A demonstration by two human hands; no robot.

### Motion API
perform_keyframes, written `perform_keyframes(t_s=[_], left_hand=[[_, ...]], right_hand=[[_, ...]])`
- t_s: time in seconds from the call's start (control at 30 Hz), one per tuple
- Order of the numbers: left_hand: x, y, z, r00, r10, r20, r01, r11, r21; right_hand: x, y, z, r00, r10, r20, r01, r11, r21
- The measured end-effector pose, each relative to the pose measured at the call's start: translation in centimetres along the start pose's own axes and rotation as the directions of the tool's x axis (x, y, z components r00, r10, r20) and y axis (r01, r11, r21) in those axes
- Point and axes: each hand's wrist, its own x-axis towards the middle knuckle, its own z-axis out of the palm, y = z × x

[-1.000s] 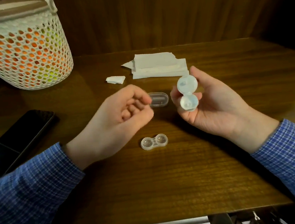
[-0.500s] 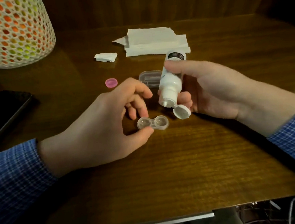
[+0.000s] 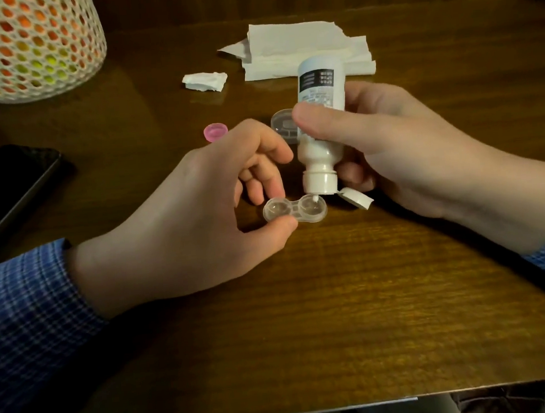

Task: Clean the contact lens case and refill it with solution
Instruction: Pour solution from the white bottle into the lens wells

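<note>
The left hand (image 3: 181, 226) pinches the light, slippery lens case (image 3: 294, 211) at its left well; the right hand (image 3: 400, 150) clamps the soft solution bottle (image 3: 318, 127) mid-body — nozzle over the free well, seemingly dripping.

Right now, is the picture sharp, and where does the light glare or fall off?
Head view: dim warm light; glare streaks the wooden table near the tissue scrap; the phone and back corners sink into shadow; the lens case and solution bottle are fairly sharp; the wide lens bows the table's near edge.
</note>
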Motion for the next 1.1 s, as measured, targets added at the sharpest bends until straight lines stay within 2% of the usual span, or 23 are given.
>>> perform_keyframes(t_s=[0.3, 1.1], left_hand=[[-0.05, 0.10, -0.08, 0.999, -0.032, 0.011, 0.032, 0.999, -0.027], [-0.18, -0.15, 0.03, 1.000, -0.007, 0.001, 0.007, 1.000, -0.018]], right_hand=[[-0.33, 0.08, 0.01, 1.000, -0.027, -0.011, 0.027, 0.999, -0.020], [-0.45, 0.34, 0.13, 0.997, -0.070, -0.018, 0.070, 0.997, -0.029]])
